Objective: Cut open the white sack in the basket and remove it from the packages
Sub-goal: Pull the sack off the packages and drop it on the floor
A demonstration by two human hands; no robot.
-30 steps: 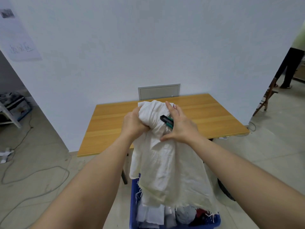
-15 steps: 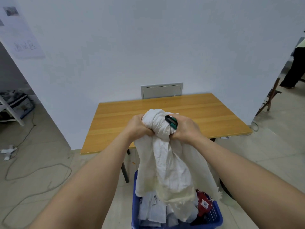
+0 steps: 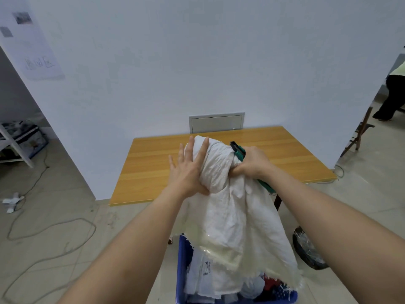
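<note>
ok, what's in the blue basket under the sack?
In the blue basket, white printed packages and red and dark ones show below the white sack. The sack's hanging end covers the rest of the contents.

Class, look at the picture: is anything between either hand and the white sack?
Nothing visible: the left hand lies flat against the white sack, and the right hand grips it along with the green cutter.

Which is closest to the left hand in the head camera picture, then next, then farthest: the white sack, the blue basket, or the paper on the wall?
From the left hand:
1. White sack: touching, pressed by the straight fingers, just to its right.
2. Blue basket: below, on the floor.
3. Paper on the wall: far up on the left.
</note>
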